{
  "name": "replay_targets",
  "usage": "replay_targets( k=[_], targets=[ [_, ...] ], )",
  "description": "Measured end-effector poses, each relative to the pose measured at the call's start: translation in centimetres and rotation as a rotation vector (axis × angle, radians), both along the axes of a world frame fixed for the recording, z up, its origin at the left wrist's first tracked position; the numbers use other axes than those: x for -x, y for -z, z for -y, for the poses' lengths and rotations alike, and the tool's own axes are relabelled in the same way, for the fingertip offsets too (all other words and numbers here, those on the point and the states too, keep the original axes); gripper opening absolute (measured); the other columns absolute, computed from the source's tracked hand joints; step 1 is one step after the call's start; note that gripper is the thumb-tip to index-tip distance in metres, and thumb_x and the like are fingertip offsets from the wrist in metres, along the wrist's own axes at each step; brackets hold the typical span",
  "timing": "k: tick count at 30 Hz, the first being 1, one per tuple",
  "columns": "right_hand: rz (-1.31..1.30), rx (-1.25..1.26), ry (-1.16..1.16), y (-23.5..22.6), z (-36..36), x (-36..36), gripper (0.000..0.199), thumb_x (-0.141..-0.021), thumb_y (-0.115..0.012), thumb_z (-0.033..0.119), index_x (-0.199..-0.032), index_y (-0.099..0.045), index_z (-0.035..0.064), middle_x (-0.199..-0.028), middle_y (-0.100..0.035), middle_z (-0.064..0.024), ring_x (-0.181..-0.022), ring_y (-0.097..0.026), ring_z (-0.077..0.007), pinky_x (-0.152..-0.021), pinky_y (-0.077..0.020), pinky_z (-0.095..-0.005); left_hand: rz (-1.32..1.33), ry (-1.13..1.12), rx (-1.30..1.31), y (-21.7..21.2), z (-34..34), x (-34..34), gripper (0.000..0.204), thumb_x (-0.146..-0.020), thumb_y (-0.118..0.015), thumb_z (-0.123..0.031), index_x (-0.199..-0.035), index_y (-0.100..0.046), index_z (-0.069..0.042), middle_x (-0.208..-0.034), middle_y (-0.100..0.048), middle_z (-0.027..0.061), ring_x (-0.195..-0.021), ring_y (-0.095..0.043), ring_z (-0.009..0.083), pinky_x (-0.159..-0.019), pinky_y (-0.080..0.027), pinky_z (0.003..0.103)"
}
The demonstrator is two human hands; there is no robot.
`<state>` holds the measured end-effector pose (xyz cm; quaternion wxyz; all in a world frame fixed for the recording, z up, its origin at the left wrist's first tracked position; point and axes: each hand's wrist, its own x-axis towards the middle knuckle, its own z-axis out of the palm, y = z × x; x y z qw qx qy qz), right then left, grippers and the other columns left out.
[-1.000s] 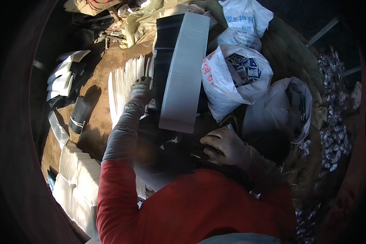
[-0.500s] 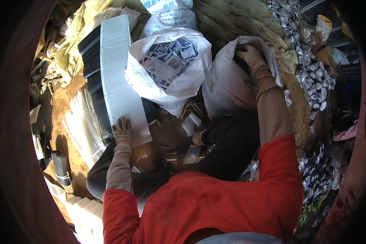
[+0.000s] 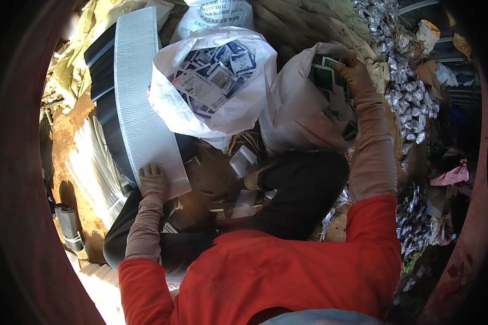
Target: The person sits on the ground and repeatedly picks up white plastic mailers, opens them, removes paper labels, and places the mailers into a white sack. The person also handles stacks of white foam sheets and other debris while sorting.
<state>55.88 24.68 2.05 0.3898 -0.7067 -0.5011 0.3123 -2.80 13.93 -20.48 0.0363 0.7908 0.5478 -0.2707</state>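
Observation:
My left hand (image 3: 153, 181), in a brown glove, rests flat on the near end of a long white strip-like stack (image 3: 141, 103) that lies on a row of dark upright sheets (image 3: 100, 70). My right hand (image 3: 354, 73), also gloved, reaches far out into an open white sack (image 3: 303, 108) and touches flat green and white packets (image 3: 325, 78) inside; whether it grips one I cannot tell. Another open white sack (image 3: 211, 103) full of small printed packets stands between the two hands. My red sleeves and dark trousers fill the lower middle.
A fan of thin white sheets (image 3: 95, 168) lies on the brown ground at left, with a small grey can (image 3: 69, 225) beyond it. Shiny silver wrappers (image 3: 412, 103) are heaped at right. A third white bag (image 3: 217, 13) sits at the top. Small white cartons (image 3: 243, 160) lie by my knee.
The view swung right. My right hand left my lap and reached out into the right sack. My left hand slid down to the near end of the white stack.

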Motion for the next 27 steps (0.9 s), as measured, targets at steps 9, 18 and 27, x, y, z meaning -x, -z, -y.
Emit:
replay_targets(
  k=[9,18,27],
  targets=[
    [0.015,0.014,-0.29,-4.6,-6.1,10.0,0.023,-0.082,-0.053,0.002,-0.104,-0.061,0.0014,-0.084,-0.056,-0.0036,-0.072,-0.058,-0.0112,-0.063,-0.0474,-0.0256,-0.177,0.084,0.124,1.8,1.0,2.0,0.054,-0.097,-0.025,-0.024,-0.149,-0.017,-0.013,-0.156,-0.015,0.0046,-0.144,-0.016,0.022,-0.111,-0.012,0.059],
    [0.955,0.4,-0.276,7.3,-15.3,21.9,0.036,-0.083,-0.061,0.024,-0.118,-0.062,0.0181,-0.117,-0.062,-0.0121,-0.102,-0.062,-0.0307,-0.088,-0.0484,-0.0381,0.171,-0.062,-0.027,0.5,-1.8,1.9,0.047,-0.09,-0.04,-0.016,-0.136,-0.042,-0.013,-0.137,-0.045,0.0088,-0.13,-0.041,0.0265,-0.102,-0.037,0.045],
    [0.101,-0.057,-0.34,-2.6,-7.9,20.8,0.022,-0.084,-0.056,0.002,-0.106,-0.059,0.0031,-0.086,-0.064,-0.0024,-0.063,-0.054,-0.0064,-0.053,-0.0431,-0.0189,0.136,-0.385,0.177,-3.2,-4.4,0.0,0.04,-0.099,-0.031,-0.023,-0.135,-0.045,-0.013,-0.107,-0.065,0.0118,-0.098,-0.064,0.0294,-0.081,-0.051,0.043]
  ],
)
